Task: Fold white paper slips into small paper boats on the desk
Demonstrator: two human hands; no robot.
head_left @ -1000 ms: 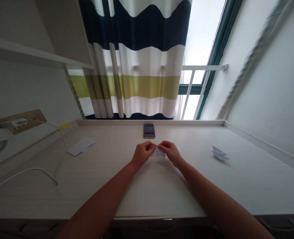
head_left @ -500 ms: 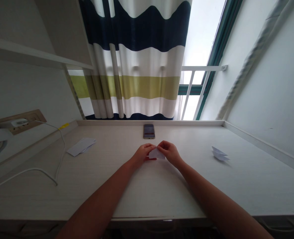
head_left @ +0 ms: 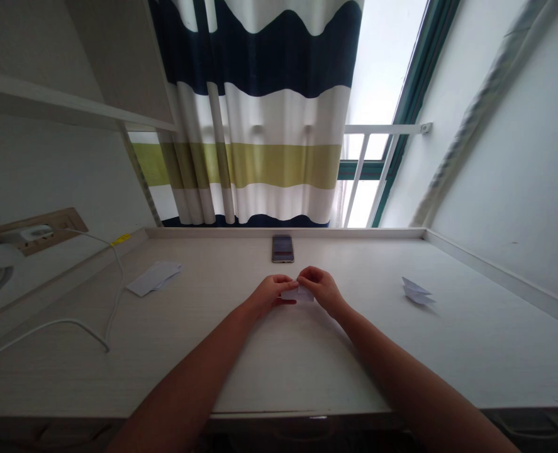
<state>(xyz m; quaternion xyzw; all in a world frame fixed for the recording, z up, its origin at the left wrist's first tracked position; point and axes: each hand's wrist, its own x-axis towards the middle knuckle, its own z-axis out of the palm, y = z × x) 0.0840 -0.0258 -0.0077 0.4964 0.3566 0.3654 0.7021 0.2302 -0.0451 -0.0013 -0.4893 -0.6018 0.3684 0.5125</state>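
Head view, the only one: we have both bare hands together around the middle of the white surface [head_left: 260,352], forearms reaching in from the near edge. Small white paper [head_left: 304,294] sits between the two hands, held by both. Left hand [head_left: 268,292]: fingers [head_left: 284,287] narrow, closed on the left part of the paper, with one digit showing along its near side. Right hand [head_left: 323,288]: fingers bent in, tips pinched narrow at the paper's far edge, right by the left fingertips. Paper looks folded; we can't read the exact folds, too small and partly covered. We also can't tell if it touches the surface.

Just beyond the hands, slightly left, we mark a phone [head_left: 283,249] lying flat near the far edge, apart from them. Far left: flat stack of white papers [head_left: 153,278], edges uneven. Right side: folded white papers [head_left: 417,290], points sticking up, well apart from the right hand. White cable [head_left: 118,264] runs from the socket strip [head_left: 66,223] on the left wall down onto the surface, left of the stack and bending near it. Yellow label [head_left: 121,239] on the left rim. Behind the far rim we log a striped curtain [head_left: 283,165] and, right of it, a bright window [head_left: 385,63] with a white railing [head_left: 382,129].
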